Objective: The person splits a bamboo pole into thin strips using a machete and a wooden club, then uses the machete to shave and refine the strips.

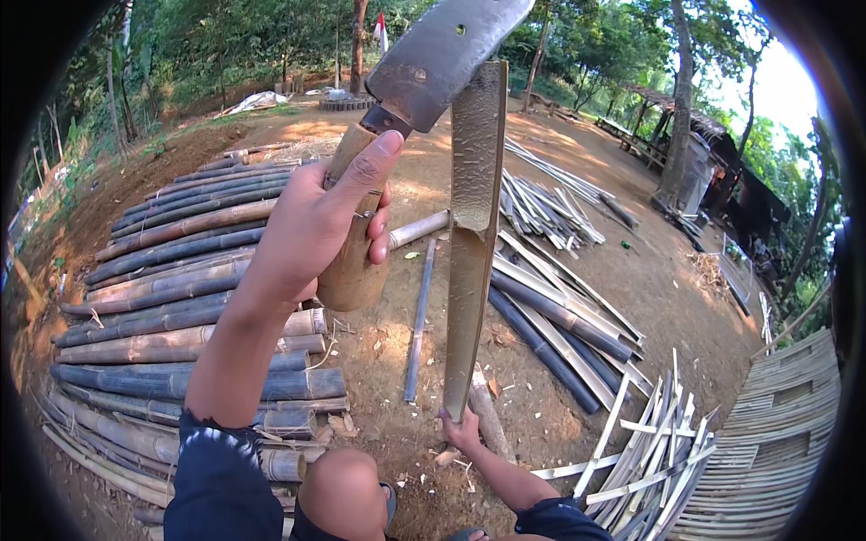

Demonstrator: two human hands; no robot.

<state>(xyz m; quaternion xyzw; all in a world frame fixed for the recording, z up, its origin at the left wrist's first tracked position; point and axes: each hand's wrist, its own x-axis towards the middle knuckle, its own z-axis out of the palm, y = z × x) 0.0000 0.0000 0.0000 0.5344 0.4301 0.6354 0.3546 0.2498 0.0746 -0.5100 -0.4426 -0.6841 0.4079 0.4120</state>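
Note:
My left hand (320,221) is raised and wrapped round the wooden handle of a machete (437,68), thumb along the handle's top. Its wide dark blade points up and to the right, overlapping the upper end of a split bamboo piece (469,298); whether they touch I cannot tell. The bamboo stands nearly upright, its pale hollow inside and a node wall facing me. Down at its lower end, my right hand (462,431) grips it near the ground. A short round log (489,415) lies beside that hand.
Stacked bamboo poles (180,288) fill the left side. On the right lie dark split bamboo lengths (559,316), pale strips (654,451) and a slatted bamboo panel (767,442). A thin dark strip (420,320) rests on the dirt ahead. Trees and a shelter (658,117) stand behind.

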